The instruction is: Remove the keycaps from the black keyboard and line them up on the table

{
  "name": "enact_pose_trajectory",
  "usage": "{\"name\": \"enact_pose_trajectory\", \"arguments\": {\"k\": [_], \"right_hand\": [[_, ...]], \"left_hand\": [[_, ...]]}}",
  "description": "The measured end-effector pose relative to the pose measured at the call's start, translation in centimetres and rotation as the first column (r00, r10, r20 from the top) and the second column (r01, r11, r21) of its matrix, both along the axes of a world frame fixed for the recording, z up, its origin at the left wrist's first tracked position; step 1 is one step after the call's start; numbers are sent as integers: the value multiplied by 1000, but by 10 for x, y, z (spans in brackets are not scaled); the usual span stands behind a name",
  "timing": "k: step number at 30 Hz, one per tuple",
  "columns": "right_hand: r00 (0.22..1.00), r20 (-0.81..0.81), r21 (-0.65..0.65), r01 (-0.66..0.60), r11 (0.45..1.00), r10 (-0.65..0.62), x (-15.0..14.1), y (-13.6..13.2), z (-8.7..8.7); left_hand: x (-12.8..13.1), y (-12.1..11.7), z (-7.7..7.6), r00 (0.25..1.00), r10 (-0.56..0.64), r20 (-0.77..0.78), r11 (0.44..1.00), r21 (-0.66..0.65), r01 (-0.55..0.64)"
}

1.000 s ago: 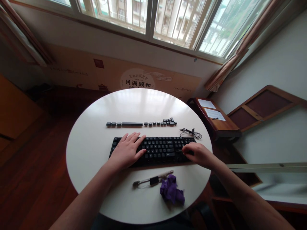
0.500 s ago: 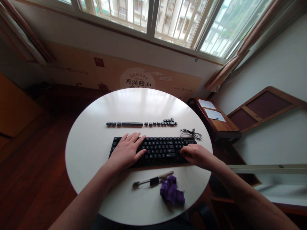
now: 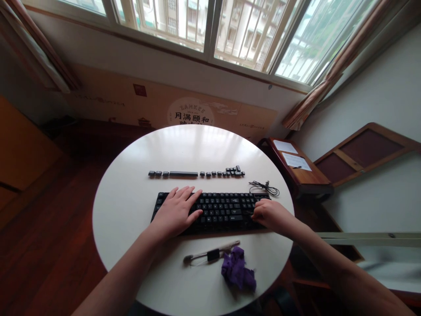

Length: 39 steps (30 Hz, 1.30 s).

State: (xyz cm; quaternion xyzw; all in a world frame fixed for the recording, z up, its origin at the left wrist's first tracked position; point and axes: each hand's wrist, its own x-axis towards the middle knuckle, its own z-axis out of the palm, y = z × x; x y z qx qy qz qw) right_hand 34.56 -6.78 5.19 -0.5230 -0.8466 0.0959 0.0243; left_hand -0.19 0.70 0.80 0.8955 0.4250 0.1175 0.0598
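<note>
A black keyboard (image 3: 223, 211) lies across the round white table, and its bottom row shows gaps where keys are off. My left hand (image 3: 176, 211) rests flat on the keyboard's left part, fingers spread. At the right end, over the keyboard's right key block, my right hand (image 3: 271, 214) is closed in a pinch; whatever its fingertips hold is hidden. Beyond the keyboard, loose keycaps (image 3: 158, 174) stand in a row with the long space bar (image 3: 183, 174), and more keycaps (image 3: 233, 170) are grouped at the right end.
A brush (image 3: 212, 254) and a crumpled purple cloth (image 3: 238, 270) lie on the near side of the table (image 3: 121, 193). The coiled cable (image 3: 265, 188) sits behind the keyboard's right corner. A small wooden desk (image 3: 296, 166) with papers and a pen stands to the right.
The whole view has shifted slightly, with the scene a little lower and further right. My left hand stays flat on the keyboard; my right hand stays pinched at its right end.
</note>
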Motion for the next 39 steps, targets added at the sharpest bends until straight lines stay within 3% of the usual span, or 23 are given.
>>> {"name": "enact_pose_trajectory", "arguments": {"k": [4,9,14,18,26,31,36,39], "right_hand": [[998,-33,-28,-46,999,46,2,28,21],[997,-33,171,79,982,-74,-6,107,43],[990,48,155,127,980,-136,-20,179,26],[987,111,92,110,990,-120,-24,200,8],[985,157,57,65,996,-73,-32,208,-3],[991,111,93,63,994,-73,-37,199,16],[999,6,104,49,993,-49,-7,139,56],[992,-116,-3,-44,999,43,19,82,63]], "left_hand": [[0,0,0,1000,-2,-4,1000,3,2],[0,-1,2,1000,4,-4,1000,-3,-4],[0,-2,6,1000,9,-22,1000,-12,-9],[0,-3,8,1000,8,-25,1000,-15,-9],[-2,-4,7,1000,3,-16,1000,-27,-3],[-1,-3,7,1000,3,-6,1000,-26,-3],[0,-1,4,1000,1,-12,1000,-5,-1],[0,0,2,1000,1,-9,1000,10,-1]]}}
